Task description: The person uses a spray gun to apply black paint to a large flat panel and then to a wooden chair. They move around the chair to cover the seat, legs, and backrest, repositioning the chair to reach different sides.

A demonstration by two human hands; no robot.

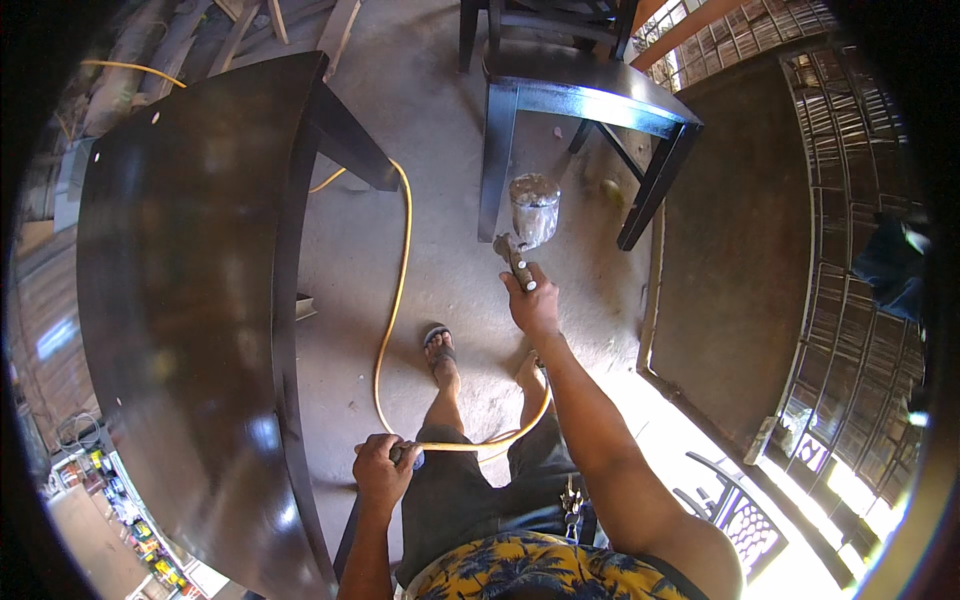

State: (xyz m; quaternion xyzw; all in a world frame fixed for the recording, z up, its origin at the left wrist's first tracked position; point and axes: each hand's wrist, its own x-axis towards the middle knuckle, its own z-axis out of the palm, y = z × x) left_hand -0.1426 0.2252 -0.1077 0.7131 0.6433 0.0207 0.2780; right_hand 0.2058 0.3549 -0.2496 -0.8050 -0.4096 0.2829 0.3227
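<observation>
Your right hand [536, 308] is closed around the handle of a grey metal spray gun [516, 264]; whether a finger presses the trigger, I cannot tell. The gun is in front of you, near a glossy, dark wooden chair [580, 98]. Its round, silvery metal cup [535, 222] looks well used, with a brownish, crusted top and pale smears on the side. Your left hand [383, 472] has its fingers curled around a thin yellow hose [460, 447], beside a large dark-brown wooden panel [190, 300].
</observation>
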